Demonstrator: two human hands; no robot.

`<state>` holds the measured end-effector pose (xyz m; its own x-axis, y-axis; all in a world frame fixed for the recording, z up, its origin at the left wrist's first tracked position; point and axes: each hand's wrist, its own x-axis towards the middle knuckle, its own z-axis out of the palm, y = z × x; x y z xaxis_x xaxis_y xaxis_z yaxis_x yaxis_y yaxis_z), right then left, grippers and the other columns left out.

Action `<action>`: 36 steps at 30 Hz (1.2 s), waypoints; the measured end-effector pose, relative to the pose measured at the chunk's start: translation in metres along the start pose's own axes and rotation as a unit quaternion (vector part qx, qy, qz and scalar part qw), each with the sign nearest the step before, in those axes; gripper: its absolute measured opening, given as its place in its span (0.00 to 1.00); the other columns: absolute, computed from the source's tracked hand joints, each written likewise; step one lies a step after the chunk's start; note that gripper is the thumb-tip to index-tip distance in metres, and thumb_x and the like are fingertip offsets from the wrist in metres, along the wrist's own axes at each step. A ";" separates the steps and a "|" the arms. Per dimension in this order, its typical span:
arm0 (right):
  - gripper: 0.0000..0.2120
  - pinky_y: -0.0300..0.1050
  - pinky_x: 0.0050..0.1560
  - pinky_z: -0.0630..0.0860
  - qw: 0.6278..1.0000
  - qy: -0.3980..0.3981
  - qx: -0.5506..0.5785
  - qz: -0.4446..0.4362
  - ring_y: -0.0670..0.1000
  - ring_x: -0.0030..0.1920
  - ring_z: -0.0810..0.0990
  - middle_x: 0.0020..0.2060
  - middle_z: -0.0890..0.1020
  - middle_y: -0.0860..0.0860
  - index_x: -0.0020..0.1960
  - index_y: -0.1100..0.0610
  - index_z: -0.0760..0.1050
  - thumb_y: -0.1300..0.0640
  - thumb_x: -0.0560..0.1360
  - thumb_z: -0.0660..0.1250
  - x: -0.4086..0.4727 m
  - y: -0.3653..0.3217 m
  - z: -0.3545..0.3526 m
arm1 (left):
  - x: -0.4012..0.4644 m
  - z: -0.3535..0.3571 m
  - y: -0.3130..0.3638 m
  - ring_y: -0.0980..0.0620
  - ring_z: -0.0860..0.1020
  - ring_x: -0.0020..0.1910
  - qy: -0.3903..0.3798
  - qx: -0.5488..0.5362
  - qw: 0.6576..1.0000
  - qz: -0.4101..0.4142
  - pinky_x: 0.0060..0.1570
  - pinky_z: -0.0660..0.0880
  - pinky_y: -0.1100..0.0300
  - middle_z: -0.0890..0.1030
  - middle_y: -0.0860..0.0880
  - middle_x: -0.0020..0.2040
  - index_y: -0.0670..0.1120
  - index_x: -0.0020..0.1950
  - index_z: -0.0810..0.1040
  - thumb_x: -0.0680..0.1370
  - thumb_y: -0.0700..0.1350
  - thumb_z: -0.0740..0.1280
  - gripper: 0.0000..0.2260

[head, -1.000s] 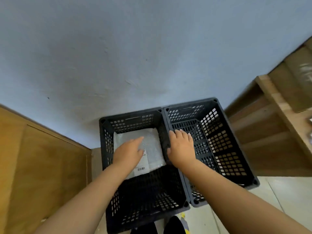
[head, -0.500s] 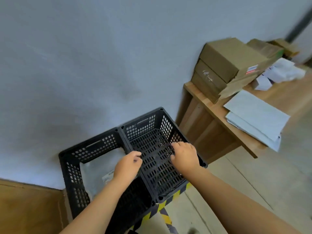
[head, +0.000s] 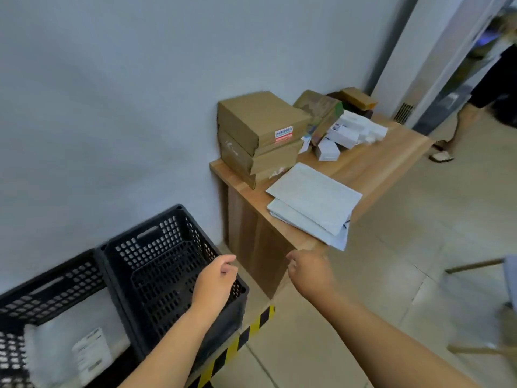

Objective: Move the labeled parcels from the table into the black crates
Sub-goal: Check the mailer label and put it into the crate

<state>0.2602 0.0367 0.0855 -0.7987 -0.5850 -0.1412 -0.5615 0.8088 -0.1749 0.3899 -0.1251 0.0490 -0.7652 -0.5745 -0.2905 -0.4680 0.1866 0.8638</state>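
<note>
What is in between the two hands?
In the head view, nothing is held between the left hand and the right hand; behind that gap shows the wooden side of the table and floor.

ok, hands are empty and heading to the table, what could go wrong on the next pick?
1. The flat grey mailers overhang the table edge nearest the right hand; a careless grab could slide them to the floor.
2. The stacked cardboard boxes sit offset; pulling a lower one may topple the top.
3. The left crate already holds a bubble-wrap parcel; the right crate looks free.
</note>
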 end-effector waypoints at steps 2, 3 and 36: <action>0.15 0.45 0.57 0.72 1.000 0.025 -0.002 0.014 0.52 0.56 0.78 0.55 0.82 0.50 0.60 0.51 0.78 0.56 0.77 0.58 0.003 0.034 -0.013 | 0.001 0.028 0.017 0.57 0.79 0.50 -0.009 -0.013 1.000 -0.007 0.50 0.76 0.57 0.80 0.55 0.52 0.54 0.62 0.73 0.80 0.43 0.59 0.12; 0.15 0.45 0.56 0.72 0.999 0.029 0.001 0.022 0.52 0.55 0.78 0.54 0.82 0.50 0.59 0.51 0.78 0.56 0.76 0.59 0.005 0.048 -0.018 | 0.002 0.040 0.024 0.57 0.79 0.49 -0.012 -0.017 1.000 -0.010 0.49 0.76 0.57 0.80 0.55 0.51 0.54 0.61 0.73 0.80 0.43 0.60 0.12; 0.16 0.42 0.59 0.67 0.997 -0.060 0.002 0.052 0.50 0.56 0.78 0.55 0.81 0.46 0.59 0.50 0.77 0.57 0.78 0.55 0.300 0.245 -0.050 | 0.261 0.192 0.125 0.48 0.72 0.63 -0.043 0.022 0.984 -0.170 0.57 0.70 0.60 0.71 0.48 0.68 0.49 0.74 0.59 0.79 0.47 0.63 0.25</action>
<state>-0.1281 0.0627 0.0488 -0.8211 -0.5008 -0.2740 -0.4755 0.8656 -0.1573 0.0465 -0.0989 0.0017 -0.5951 -0.5401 -0.5951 -0.7204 0.0304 0.6929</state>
